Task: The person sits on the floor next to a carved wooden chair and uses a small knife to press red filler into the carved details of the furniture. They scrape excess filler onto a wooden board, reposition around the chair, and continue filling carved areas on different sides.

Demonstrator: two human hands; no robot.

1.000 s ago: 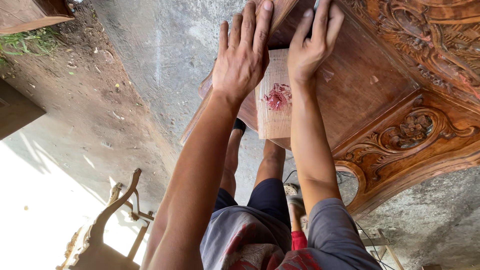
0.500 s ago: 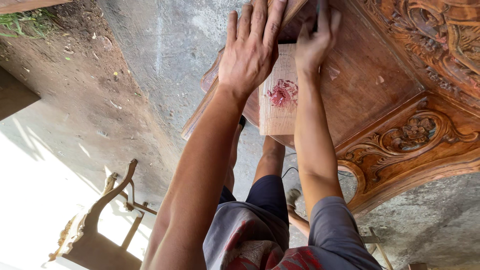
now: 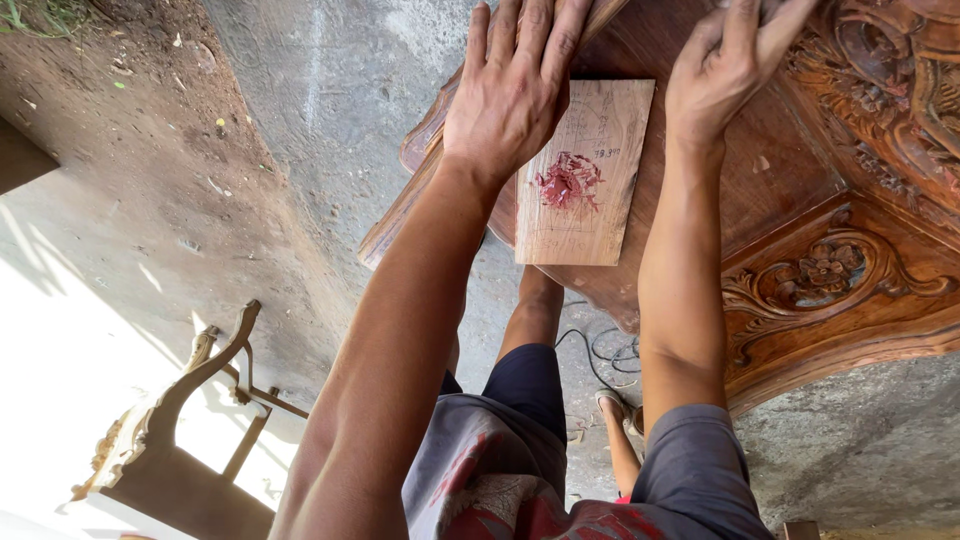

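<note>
Wooden board (image 3: 583, 175) with a red smear lay under your left hand (image 3: 515, 90), whose spread fingers pressed flat on it; just beside, your right hand (image 3: 728, 65) rested open-fingered on the carved panel (image 3: 840, 270).

Free room: bare flat wood of the carved wooden panel (image 3: 760, 215) lies open between the two forearms below the small wooden board (image 3: 583, 175), and to the right of the right hand (image 3: 730, 65) up to the raised carving.

Obstacles: the small wooden board lies flat on the panel, its left edge under the left hand (image 3: 515, 85). Raised floral carving (image 3: 825, 275) borders the flat field on the right and lower side. A black cable (image 3: 600, 345) loops on the concrete floor (image 3: 330, 130) beside the person's legs. A carved chair frame (image 3: 170, 420) stands at lower left, well apart from both hands. The floor left of the panel's edge is open.
</note>
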